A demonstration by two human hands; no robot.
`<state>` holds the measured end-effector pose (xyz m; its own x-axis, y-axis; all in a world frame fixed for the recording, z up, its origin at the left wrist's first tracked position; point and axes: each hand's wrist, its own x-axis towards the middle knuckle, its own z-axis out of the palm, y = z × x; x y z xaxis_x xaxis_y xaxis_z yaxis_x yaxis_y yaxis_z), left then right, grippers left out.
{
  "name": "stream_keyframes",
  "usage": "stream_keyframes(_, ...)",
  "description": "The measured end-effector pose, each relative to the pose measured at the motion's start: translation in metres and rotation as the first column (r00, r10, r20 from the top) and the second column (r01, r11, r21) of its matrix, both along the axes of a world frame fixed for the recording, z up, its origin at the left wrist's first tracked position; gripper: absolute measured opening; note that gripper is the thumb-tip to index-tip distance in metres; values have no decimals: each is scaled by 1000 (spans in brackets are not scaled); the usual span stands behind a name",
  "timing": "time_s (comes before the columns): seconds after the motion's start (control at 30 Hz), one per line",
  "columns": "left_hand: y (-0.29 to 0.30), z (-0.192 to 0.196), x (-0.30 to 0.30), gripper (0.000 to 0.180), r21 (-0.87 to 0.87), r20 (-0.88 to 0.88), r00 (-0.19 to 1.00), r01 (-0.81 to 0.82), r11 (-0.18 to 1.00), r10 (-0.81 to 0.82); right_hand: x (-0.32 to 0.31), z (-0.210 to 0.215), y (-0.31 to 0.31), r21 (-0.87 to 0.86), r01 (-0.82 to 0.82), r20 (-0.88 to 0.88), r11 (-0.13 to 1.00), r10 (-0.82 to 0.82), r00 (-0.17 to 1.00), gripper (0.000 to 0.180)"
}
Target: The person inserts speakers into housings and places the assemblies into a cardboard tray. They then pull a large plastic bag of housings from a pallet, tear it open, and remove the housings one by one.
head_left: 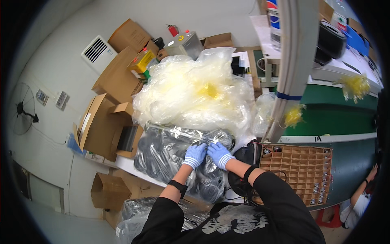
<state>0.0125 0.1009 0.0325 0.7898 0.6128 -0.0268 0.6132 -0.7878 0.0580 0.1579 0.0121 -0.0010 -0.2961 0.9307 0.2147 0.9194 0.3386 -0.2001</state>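
Observation:
A big clear plastic bag [162,152] with dark, bulky contents lies on the table in front of me; what is inside cannot be made out through the shiny film. My left hand [195,156], in a light blue glove with a striped cuff, grips the film near the bag's middle. Close beside it, my right hand [219,155] wears a matching glove and pinches the same film. The fingertips of both hands are partly hidden in the folds. Beyond the bag rises a large heap of whitish translucent plastic bags [183,89].
Cardboard boxes [106,130] stand along the left, with a metal can [185,45] behind the heap. To my right are a black bag [245,156], a cardboard divider tray [294,171] and a grey post [290,73]. Another person's arm [361,191] shows at far right.

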Motion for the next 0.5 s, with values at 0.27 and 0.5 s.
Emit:
stream_keyframes(0.27,-38,2,-11,32,65,145,982,-132,989,122,2,0,11,85,-10,-65,996,15,998,33)
stream_keyframes(0.5,-49,7,-35,25,88,101,995,0,996,-9,1,0,21,87,46,-57,995,-41,998,26)
